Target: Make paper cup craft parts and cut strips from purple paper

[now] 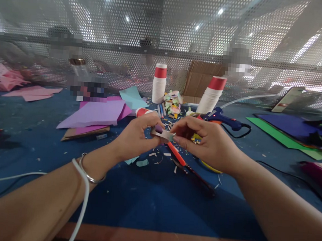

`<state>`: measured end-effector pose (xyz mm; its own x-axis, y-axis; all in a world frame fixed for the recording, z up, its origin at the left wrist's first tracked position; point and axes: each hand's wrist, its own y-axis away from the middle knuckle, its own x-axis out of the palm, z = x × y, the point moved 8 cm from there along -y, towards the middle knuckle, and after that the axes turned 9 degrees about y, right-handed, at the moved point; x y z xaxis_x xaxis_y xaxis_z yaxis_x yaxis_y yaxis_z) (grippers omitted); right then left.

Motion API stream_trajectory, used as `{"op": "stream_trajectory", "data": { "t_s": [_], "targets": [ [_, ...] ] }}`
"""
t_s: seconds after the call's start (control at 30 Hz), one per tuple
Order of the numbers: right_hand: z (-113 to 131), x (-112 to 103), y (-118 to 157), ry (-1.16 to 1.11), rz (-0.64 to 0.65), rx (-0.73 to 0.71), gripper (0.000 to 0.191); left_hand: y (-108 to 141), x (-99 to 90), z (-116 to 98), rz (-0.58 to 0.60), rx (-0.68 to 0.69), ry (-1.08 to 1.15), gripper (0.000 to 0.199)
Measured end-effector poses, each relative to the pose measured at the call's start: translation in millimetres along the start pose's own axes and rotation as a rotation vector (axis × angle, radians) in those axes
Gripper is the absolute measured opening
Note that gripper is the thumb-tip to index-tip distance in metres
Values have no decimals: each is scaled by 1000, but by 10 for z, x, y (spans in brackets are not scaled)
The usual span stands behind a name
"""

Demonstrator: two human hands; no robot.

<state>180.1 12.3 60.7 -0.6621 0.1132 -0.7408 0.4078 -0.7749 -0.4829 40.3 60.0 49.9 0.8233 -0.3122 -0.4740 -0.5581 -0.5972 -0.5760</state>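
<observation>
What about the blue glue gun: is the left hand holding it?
No, the left hand holds a small pale piece, while the blue glue gun is beyond the right hand.

Dim, perhaps blurry toward edges.

Left hand [139, 133] faces right hand [213, 144] (fingers [190, 122] curled).

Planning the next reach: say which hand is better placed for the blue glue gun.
Probably the right hand: the glue gun lies beyond it. The left hand, farther off, pinches a pale strip.
</observation>
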Motion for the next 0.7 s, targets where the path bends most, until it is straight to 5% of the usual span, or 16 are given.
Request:
{"op": "stream_trajectory", "data": {
  "t_s": [0.4,0.7],
  "targets": [
    [58,69,-9,8,108,-20,9,34,138,29,165,-178,39,7],
    [37,130,12,-39,164,2,11,92,241,79,256,-381,300,8]
  ]
}}
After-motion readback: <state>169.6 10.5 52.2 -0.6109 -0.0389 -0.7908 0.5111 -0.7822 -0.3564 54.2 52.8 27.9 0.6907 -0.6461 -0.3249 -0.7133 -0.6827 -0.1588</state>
